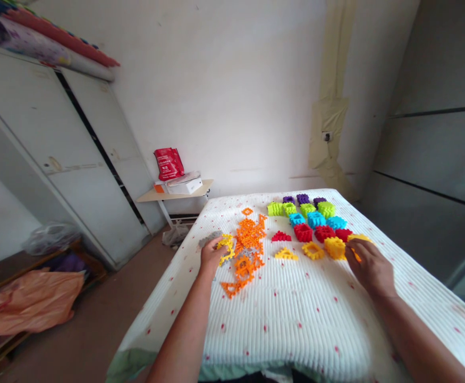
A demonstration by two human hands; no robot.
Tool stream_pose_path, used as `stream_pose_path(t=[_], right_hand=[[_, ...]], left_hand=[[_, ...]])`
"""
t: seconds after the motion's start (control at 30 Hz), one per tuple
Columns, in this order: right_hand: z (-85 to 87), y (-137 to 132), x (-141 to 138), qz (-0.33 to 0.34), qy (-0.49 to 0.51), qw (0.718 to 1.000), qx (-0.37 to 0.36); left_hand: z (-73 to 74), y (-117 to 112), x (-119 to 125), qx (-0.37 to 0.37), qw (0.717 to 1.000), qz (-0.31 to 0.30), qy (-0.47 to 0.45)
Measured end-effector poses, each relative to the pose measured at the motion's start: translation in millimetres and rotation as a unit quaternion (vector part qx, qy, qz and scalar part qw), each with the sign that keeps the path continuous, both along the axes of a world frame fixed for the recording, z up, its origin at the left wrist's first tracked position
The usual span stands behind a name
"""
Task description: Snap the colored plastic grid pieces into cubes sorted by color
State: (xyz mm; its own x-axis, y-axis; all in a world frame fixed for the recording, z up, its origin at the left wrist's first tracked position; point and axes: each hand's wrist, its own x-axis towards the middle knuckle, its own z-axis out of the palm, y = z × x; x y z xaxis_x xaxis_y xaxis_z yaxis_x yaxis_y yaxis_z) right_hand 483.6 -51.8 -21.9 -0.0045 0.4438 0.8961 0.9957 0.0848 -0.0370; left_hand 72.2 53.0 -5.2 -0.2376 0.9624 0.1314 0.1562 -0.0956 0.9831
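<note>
- Left hand (pixel 209 259) has its grip pinched on a yellow piece (pixel 227 247), over by the bed's (pixel 284 314) left edge
- Right hand (pixel 371 267) is at a yellow block (pixel 360 237) near the right edge, can't tell if that grip's closed
- Probably light, stiff plastic, I'd grab the notched rims
- Red bag (pixel 168 164) beyond the far left corner has writing, unreadable tho

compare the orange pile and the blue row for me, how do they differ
The orange pile is a jumble of flat, loose pieces; the blue row is three chunky blocks side by side. The orange pile has grey pieces mixed in; the blue row is all blue. The orange pile lies beside the left hand; the blue row sits between green blocks and red blocks. Both lie on the bedspread.
</note>
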Motion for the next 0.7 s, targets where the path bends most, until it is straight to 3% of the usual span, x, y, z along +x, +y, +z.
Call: stream_pose_path(t=[0.23, 0.4, 0.57, 0.7], right_hand=[[0.5, 0, -2, -0.008, 0.000, 1.000, -0.004], [2.1, -1, -5, -0.011, 0.006, 1.000, -0.010], [1.1, -1, -4, -0.005, 0.000, 1.000, -0.009], [4.9, -2, -6, 0.004, -0.007, 1.000, 0.003]], left_hand=[[-6.3, -9, 16, 0.043, 0.998, -0.049, -0.022], [-9.5, -11, 20, 0.121, 0.988, -0.032, 0.086], [-0.3, -21, 22, 0.180, 0.944, 0.024, 0.275], [9.8, -41, 38, 0.260, 0.902, 0.081, 0.335]])
